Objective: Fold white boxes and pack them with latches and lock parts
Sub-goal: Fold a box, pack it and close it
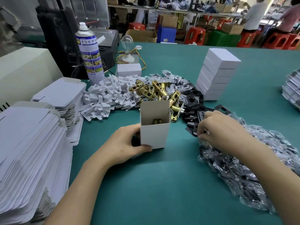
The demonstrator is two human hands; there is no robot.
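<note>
At nine o'clock on the teal table [162, 192] lay stacked flat box blanks [29, 143]. Near its centre the left hand [128, 142] grasped the upright, open white box [154, 129] low on its left side, a sensible hold, since the thin card looked light and easily crushed around the probably heavy brass latch [156, 121] inside. At the box's three o'clock the right hand [222, 130] curled down among slippery-looking black plates [193, 101] and bagged parts [240, 172], though whether it gripped one I could not tell; the matte surface ran to a crowded workshop at twelve o'clock.

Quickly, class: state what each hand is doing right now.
Left hand: grips the open white box.
Right hand: fingers curled among the black plates; grip cannot be told.
</note>
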